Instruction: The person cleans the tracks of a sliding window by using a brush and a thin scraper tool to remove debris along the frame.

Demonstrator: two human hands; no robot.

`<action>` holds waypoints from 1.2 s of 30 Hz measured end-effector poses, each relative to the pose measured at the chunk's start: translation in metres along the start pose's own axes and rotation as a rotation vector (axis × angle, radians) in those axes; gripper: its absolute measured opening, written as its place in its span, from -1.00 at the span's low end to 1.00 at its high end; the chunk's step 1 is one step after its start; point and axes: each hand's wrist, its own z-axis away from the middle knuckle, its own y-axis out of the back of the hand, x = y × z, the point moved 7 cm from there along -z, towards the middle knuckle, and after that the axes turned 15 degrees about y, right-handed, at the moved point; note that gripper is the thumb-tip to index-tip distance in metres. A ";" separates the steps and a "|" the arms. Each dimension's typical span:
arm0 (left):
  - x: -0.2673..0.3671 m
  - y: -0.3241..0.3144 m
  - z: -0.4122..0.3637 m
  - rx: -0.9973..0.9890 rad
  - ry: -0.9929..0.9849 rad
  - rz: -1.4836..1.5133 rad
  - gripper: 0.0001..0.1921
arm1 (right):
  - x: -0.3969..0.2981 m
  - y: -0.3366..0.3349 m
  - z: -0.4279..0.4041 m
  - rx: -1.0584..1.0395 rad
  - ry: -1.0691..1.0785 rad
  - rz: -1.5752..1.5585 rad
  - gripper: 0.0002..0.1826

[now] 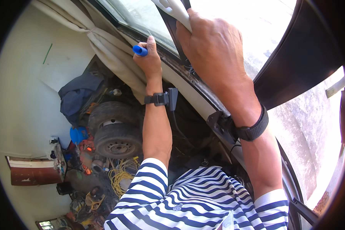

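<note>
My left hand (150,61) grips a blue handle (140,51) by the window edge, thumb laid along it. A thin shaft seems to reach past the thumb, but the tool's far end is too unclear to tell. My right hand (215,49) pinches the lower end of a pale plastic trim strip (172,10), which has cut-outs and runs off the top of the view. Behind the strip stands a dark window pillar (172,31) beside a glass pane (141,14). Below both hands runs a worn window sill edge (187,72) with some loose pale threads or wires (191,70).
A tied beige curtain (99,37) hangs left of the window. Stacked wheels with tyres (118,143), a coil of yellow cable (119,175), a blue bucket (78,134) and dark cloth (79,92) lie below left. A black panel (302,54) stands at right. Strapped devices (172,99) sit on both wrists.
</note>
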 end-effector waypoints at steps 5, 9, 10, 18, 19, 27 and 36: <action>0.019 0.003 0.007 0.053 0.071 -0.022 -0.61 | -0.009 0.002 -0.001 0.085 0.065 0.010 -0.71; 0.028 -0.019 0.086 -0.047 0.192 0.063 -0.73 | 0.007 0.001 0.002 0.003 0.001 0.011 -0.72; 0.048 -0.028 0.098 -0.096 0.202 0.082 -0.73 | 0.009 0.002 -0.001 -0.008 0.015 -0.009 -0.71; 0.048 -0.011 0.114 -0.148 0.139 0.035 -0.68 | 0.002 -0.006 -0.003 -0.031 -0.028 0.047 -0.68; 0.038 -0.006 0.109 -0.118 0.158 0.108 -0.66 | 0.003 -0.006 -0.002 -0.039 -0.015 0.029 -0.66; 0.027 -0.019 0.064 -0.097 0.234 0.114 -0.67 | 0.004 -0.006 0.000 -0.029 -0.002 0.055 -0.67; 0.032 -0.030 0.078 -0.074 0.284 0.223 -0.65 | 0.006 -0.002 0.000 -0.013 -0.012 -0.159 -0.83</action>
